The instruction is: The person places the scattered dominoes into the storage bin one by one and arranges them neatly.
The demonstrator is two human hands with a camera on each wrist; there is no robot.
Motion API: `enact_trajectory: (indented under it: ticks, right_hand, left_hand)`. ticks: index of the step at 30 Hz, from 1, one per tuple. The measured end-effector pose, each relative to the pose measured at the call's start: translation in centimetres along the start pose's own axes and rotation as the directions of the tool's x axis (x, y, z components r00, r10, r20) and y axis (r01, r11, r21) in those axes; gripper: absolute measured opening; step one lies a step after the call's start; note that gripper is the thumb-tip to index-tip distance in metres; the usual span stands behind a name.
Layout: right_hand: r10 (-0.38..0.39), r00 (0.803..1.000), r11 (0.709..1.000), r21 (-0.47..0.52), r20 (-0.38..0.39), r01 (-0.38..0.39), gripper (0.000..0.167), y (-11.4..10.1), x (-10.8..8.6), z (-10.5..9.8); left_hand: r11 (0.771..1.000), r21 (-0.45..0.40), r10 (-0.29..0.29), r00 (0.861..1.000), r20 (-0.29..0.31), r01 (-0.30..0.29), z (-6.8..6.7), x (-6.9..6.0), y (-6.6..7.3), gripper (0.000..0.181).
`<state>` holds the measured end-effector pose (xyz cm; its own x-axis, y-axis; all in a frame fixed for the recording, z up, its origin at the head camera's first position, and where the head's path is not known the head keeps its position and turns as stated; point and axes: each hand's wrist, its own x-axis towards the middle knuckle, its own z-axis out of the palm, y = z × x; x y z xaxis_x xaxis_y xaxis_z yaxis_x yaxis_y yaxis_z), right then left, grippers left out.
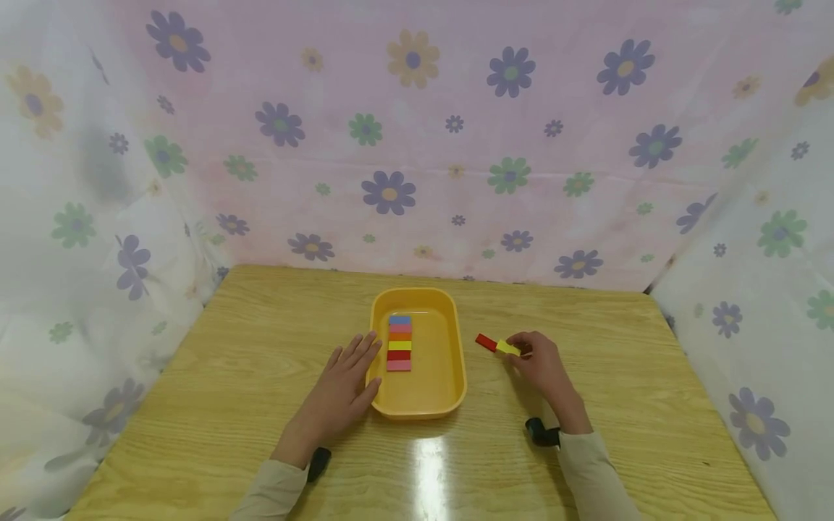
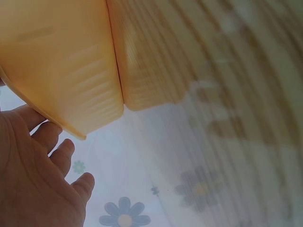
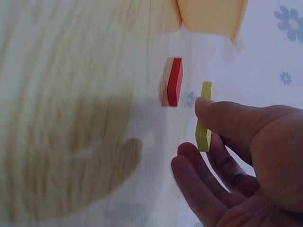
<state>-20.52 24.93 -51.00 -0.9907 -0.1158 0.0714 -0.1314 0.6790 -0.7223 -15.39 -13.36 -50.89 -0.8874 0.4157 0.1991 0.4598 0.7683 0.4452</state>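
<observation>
A yellow tray (image 1: 435, 396) stands on the table, with a column of coloured blocks (image 1: 399, 336) lying flat along its left side: blue, pink, orange, yellow, red and pink. My left hand (image 1: 342, 391) rests on the tray's left rim with fingers extended; in the left wrist view its fingers (image 2: 61, 156) touch the rim. To the right of the tray, my right hand (image 1: 539, 362) pinches a yellow block (image 3: 204, 127) between thumb and fingers, raised off the table. A red block (image 3: 175, 82) lies on the table between that hand and the tray.
The wooden table (image 1: 274, 325) reflects a bright light near its front. A flowered curtain (image 1: 417, 145) hangs behind it and along both sides. Dark wrist cameras sit below each wrist.
</observation>
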Motion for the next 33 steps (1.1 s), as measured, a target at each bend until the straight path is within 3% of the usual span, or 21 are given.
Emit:
enact_trajectory:
  ticks: [6,23,33]
  right_hand:
    - [0.022,1.000,0.999,0.049,-0.020,-0.021,0.022,-0.4,-0.7,0.7]
    - [-0.024,0.988,0.989,0.140,-0.152,0.045,0.025,-1.7,-1.8,2.7]
    - [-0.041,0.971,0.951,0.288,-0.236,0.110,0.034,-1.9,-2.2,3.6]
  left_hand:
    - [1.000,-0.009,0.005,1.000,-0.001,-0.005,0.1,0.0,-0.1,0.063]
    - [1.000,-0.008,-0.006,1.000,0.004,0.006,0.1,0.0,0.0,0.063]
    - [1.000,-0.003,-0.003,1.000,0.001,0.003,0.0,0.1,0.0,0.062]
